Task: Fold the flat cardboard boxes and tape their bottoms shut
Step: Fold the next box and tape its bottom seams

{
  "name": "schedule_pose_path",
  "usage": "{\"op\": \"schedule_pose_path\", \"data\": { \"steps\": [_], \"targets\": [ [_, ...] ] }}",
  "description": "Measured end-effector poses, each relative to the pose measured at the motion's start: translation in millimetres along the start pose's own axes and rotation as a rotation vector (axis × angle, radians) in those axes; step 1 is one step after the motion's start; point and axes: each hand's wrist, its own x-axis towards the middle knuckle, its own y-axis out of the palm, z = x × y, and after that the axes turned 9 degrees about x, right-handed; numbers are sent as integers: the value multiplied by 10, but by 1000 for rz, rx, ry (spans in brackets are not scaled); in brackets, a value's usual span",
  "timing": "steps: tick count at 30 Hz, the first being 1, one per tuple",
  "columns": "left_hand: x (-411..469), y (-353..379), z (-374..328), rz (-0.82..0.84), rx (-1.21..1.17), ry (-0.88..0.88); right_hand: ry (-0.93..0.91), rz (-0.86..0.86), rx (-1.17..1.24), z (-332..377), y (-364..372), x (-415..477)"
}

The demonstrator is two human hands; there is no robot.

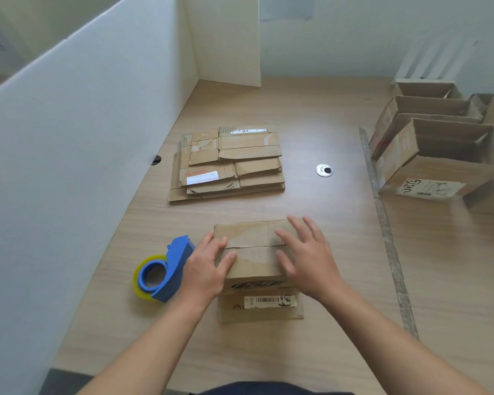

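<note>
"Cardboard box (251,253), head view: where does it sit?"

"On the table (334,238), close to the person, with its upper flaps folded down and meeting at a seam."

"And the hands?"

"Left hand (208,266) lies flat on the flaps at the box's left end, fingers straight. Right hand (305,258) is spread open over the right end. It's slightly blurred, so I cannot tell if it touches."

"Anything else?"

"Blue tape dispenser (166,269) just beside the left hand, a stack of flat boxes (226,163) farther back, and folded boxes (428,155) at the right."
</note>
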Motion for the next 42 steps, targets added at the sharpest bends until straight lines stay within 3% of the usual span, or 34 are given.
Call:
{"op": "schedule_pose_path", "data": {
  "steps": [3,10,16,22,29,36,42],
  "targets": [
    [-10,37,8,-21,-24,6,-112,102,-48,153,116,29],
    [41,-126,203,31,-151,13,-34,175,-80,144,179,54],
    [12,-255,694,-97,126,-82,-23,178,-87,160,168,56],
    [6,-146,964,161,418,-248,-35,146,-115,183,174,50],
    [160,-14,966,135,408,-376,-67,112,-122,158,199,44],
    [178,81,1006,138,456,-343,-55,88,-87,116,221,70],
    [229,-84,1006,137,319,-305,-31,87,-37,115,195,65]
  ]
}}
